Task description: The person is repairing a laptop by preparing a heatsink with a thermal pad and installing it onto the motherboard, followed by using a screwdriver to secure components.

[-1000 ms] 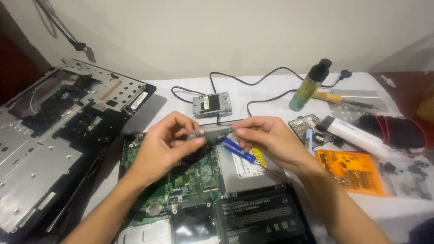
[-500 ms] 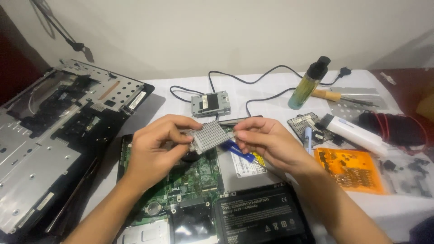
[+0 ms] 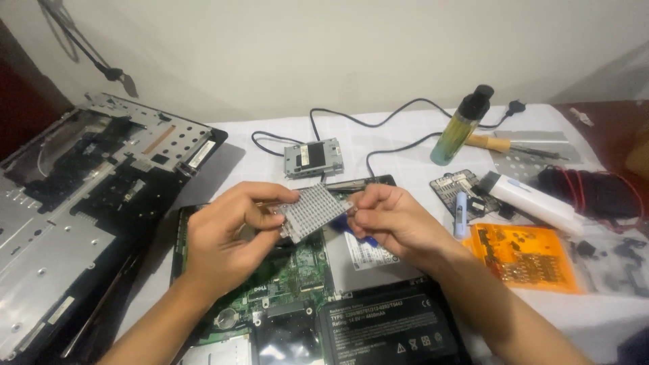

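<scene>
I have the perforated metal plate (image 3: 312,211) pinched between my left hand (image 3: 226,240) and right hand (image 3: 395,223), fingers closed on opposite edges, so it tilts up for a look at its face. It hovers over the opened laptop base (image 3: 297,270) at the desk's near edge; the orange parts bag (image 3: 524,257) stays within reach toward the right edge.

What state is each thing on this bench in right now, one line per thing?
perforated metal plate: held up, tilted, by left hand and right hand.
laptop base: opened, green board exposed.
laptop cover: detached, lying beside the base.
spray bottle: upright, capped.
orange bag: lying flat.
</scene>
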